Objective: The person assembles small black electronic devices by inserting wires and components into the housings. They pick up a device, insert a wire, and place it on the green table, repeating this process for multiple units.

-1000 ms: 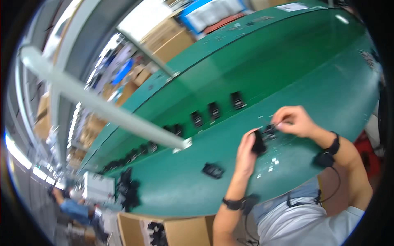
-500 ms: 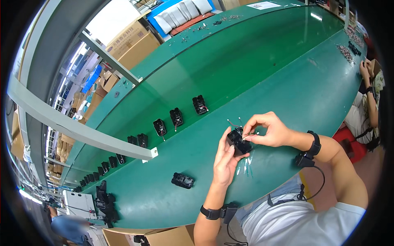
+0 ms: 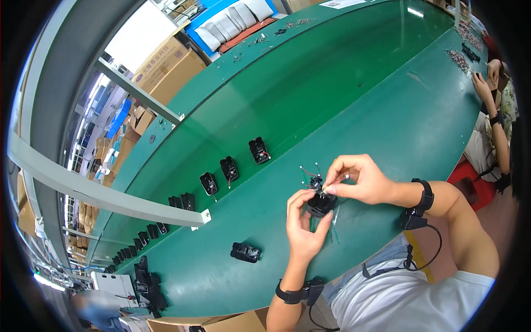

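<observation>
A black plastic housing [image 3: 321, 206] with an open cavity is held above the green bench by my left hand [image 3: 303, 227], its fingers and thumb gripping both sides. At the housing's far end, my right hand [image 3: 357, 178] pinches thumb and forefinger together on a small, light-coloured wire end. Thin wires with small white connectors [image 3: 308, 170] stick out beyond the housing, past my fingertips. Beneath the housing, a few thin green-and-white strips [image 3: 336, 221] lie on the bench. Another black housing [image 3: 245, 252] rests to the left of my left hand.
Several black housings, among them one with a red wire [image 3: 258, 150], line the green belt [image 3: 310, 99]. A grey metal frame [image 3: 110, 191] arches over the left side. Black parts [image 3: 148, 288] are heaped near a white box. At the far right, a co-worker's hands [image 3: 487, 83] are beside small parts.
My left hand has turned the housing so its open cavity shows more, and its fingers have curled further round. The right hand keeps its pinch. The whole view has shifted slightly.
</observation>
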The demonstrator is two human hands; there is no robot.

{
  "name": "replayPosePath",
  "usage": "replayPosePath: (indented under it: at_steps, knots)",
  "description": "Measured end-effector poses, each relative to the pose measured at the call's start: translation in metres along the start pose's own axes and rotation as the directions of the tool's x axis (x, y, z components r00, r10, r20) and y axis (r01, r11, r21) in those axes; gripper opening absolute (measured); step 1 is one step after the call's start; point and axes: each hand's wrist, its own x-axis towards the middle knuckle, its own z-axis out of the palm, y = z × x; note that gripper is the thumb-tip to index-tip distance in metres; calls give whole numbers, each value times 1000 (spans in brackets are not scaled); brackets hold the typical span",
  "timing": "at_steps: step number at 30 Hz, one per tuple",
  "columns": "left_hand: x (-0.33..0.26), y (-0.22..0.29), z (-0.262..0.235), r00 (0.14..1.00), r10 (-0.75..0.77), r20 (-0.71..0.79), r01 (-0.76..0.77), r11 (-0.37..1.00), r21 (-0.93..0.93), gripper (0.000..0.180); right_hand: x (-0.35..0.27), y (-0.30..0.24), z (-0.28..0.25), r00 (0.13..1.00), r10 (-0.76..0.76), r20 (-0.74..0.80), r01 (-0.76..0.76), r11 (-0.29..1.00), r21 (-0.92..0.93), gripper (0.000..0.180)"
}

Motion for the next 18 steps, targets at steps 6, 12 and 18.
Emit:
replayPosePath:
  at_steps: [6,12,18]
  knots:
    - [3,-1,6,972,235,20,-210,824,527,55,-9,-3,3,968,-222,115,247,920,-305,10]
    - [7,10,10,947,314,62,-273,692,668,46,-10,-1,4,903,-389,183,429,788,-441,14]
    - [9,0,15,921,387,33,-320,708,629,47,-14,-2,7,831,-504,234,537,619,-573,19]
